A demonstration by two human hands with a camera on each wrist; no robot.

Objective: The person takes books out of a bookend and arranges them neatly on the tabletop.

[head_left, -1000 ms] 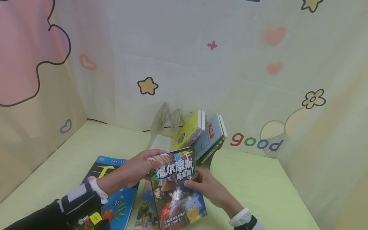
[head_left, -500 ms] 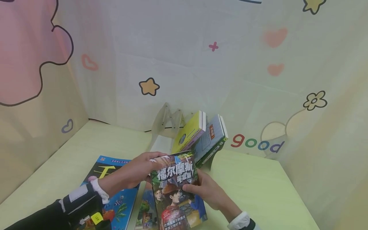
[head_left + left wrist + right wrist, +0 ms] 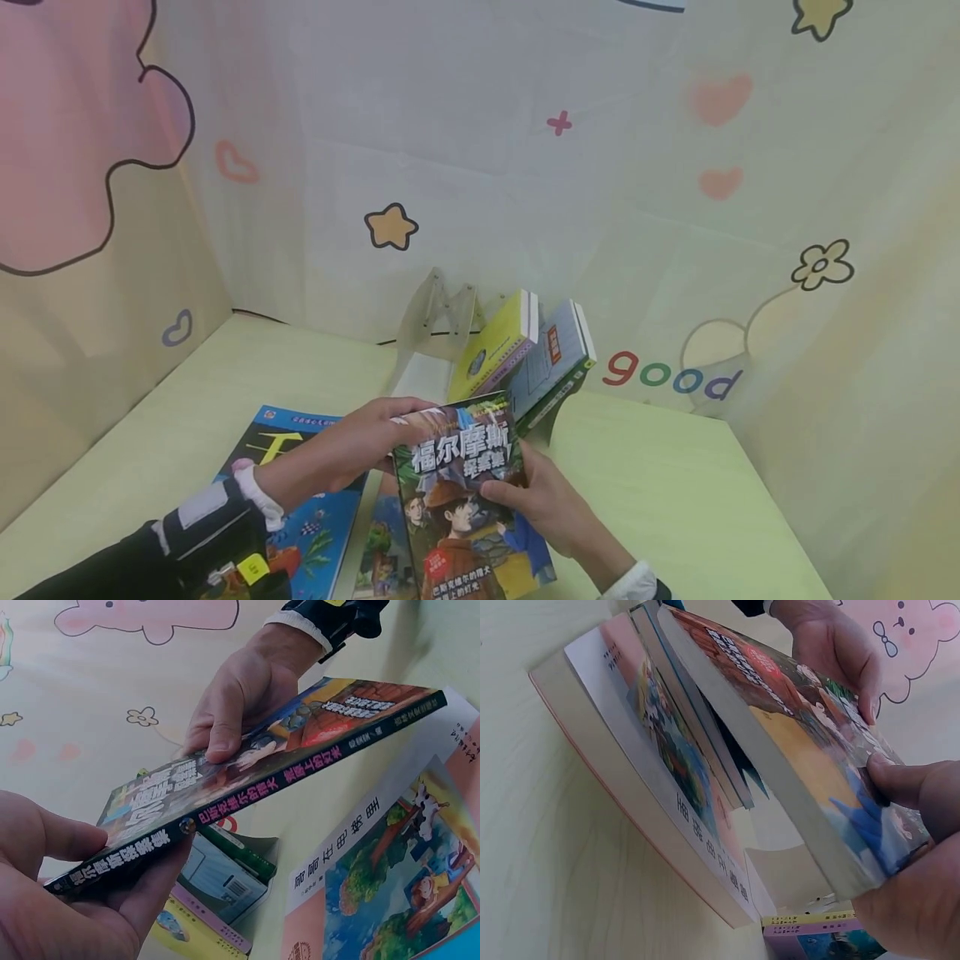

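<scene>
Lettering on the held book (image 3: 453, 512) reads 福尔摩斯探案集 in the head view, with 巴斯克维尔的猎犬 and 荒原上的灯光 printed smaller below. The book is raised in front of the person, cover up, its lower edge cut off by the frame. The left hand (image 3: 363, 442) has a narrow grip on its upper left corner; the right hand (image 3: 551, 500) pinches its right edge, thumb on the cover. Behind, a pale book stand (image 3: 420, 321) on the bench (image 3: 660, 492) holds a yellow book (image 3: 495, 342), a grey-blue book (image 3: 538, 375) bearing an orange-red label and a dark green book (image 3: 558, 396), all slanting; their small print is too fine to read. Left of the held book lie a blue book (image 3: 327, 525), its large yellow title partly covered by the forearm, and a picture-covered book (image 3: 385, 542). The wall (image 3: 480, 150) carries the word "good" in coloured letters. In the left wrist view, the held book's spine repeats the titles, the second 2 in pink; the grey-blue book shows a barcode. The left thumb and fingers clasp the spine end. In the right wrist view, the right thumb presses the cover near the page edges, and the held book is tilted above the picture-covered book.
</scene>
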